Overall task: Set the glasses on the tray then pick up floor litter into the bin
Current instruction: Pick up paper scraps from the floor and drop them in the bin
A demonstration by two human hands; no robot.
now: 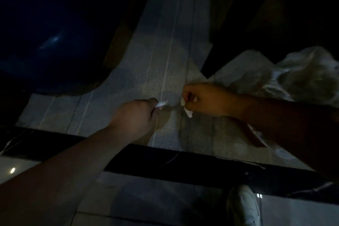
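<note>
The scene is dark. My left hand (136,115) reaches down over a grey carpet (161,60) and pinches a small white scrap of paper (162,104) at its fingertips. My right hand (205,100) is closed on more white paper scraps (189,113) that stick out below its fingers. The two hands are close together, about a hand's width apart. No glasses, tray or bin can be made out.
A pale crumpled plastic bag (300,73) lies at the right, behind my right forearm. Dark furniture shapes stand at the left and upper right. A black floor strip (201,167) crosses below the hands. My white shoe (244,205) is at the bottom right.
</note>
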